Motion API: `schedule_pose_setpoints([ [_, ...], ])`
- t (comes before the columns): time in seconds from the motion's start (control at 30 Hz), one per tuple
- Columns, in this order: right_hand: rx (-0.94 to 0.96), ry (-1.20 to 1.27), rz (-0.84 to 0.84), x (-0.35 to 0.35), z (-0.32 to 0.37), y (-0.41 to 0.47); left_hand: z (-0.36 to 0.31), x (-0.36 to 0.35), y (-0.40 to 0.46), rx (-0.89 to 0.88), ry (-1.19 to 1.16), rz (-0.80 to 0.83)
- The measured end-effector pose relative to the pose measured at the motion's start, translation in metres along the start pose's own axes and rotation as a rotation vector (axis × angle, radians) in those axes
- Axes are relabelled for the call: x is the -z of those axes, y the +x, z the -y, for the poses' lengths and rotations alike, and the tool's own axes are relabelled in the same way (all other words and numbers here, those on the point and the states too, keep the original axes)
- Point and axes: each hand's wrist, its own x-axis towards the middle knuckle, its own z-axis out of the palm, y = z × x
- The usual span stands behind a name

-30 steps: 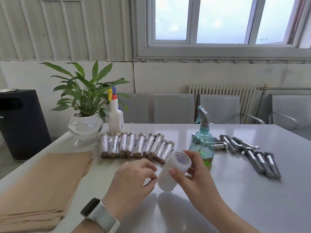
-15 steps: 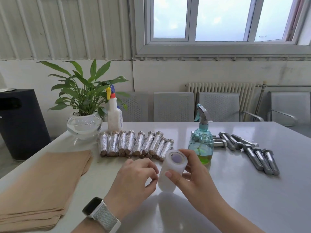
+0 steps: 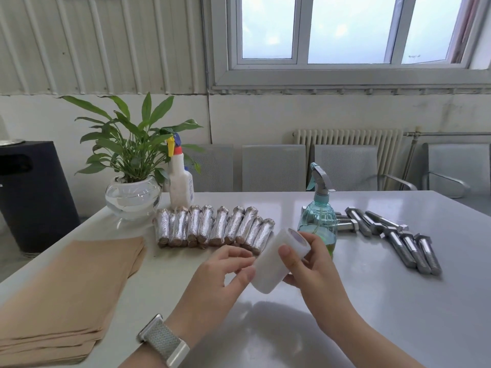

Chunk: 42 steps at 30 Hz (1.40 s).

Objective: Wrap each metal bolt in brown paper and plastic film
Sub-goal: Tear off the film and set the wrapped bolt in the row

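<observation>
White plastic film, wound on a roll (image 3: 276,261), sat tilted between a person's two hands above the grey table (image 3: 398,301), its open core end pointing up and away toward the window and its lower end angled back toward the wearer. The right hand (image 3: 310,264) clasped the roll, thumb across its near face and fingers curled behind; the left hand (image 3: 225,272) was lightly curled with its fingertips and thumb touching the roll's left flank, seemingly feeling for the film's loose edge. Bare metal bolts (image 3: 393,235) lay well off to the right beyond the green-tinted spray bottle (image 3: 318,221), their long axes running roughly toward and away from the wearer, nearer the right hand. Brown paper sheets (image 3: 69,288) were stacked at the left, nearer the left hand. Wrapped bolts (image 3: 212,227) lined up side by side straight ahead, just past the roll. No bolt was yet in hand.
</observation>
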Motion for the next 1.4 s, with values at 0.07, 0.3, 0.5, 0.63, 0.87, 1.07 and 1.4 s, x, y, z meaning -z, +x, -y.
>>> schedule_pose_setpoints([
  [0.07,-0.059,0.097,-0.018,0.000,0.000,0.000,-0.002,-0.005,-0.001,0.058,-0.121,-0.074],
  [0.3,-0.130,0.236,-0.071,-0.003,-0.005,0.001,-0.008,-0.012,0.001,0.132,-0.325,-0.291],
  [0.5,-0.099,0.247,-0.054,-0.002,-0.007,0.003,-0.011,-0.013,0.002,0.345,-0.718,-0.261],
  [0.63,-0.044,0.173,-0.001,-0.002,-0.002,0.000,-0.003,-0.010,0.003,0.481,-0.696,-0.172],
  [0.87,0.061,-0.006,0.051,-0.003,0.003,-0.004,0.002,-0.004,0.006,0.564,-0.726,-0.020],
  [1.07,0.025,0.020,0.024,-0.005,0.002,-0.004,0.000,-0.006,0.005,0.298,-0.251,-0.119],
  [1.4,-0.267,-0.005,0.053,-0.007,0.002,-0.006,-0.009,-0.001,0.004,0.069,-0.053,-0.379],
])
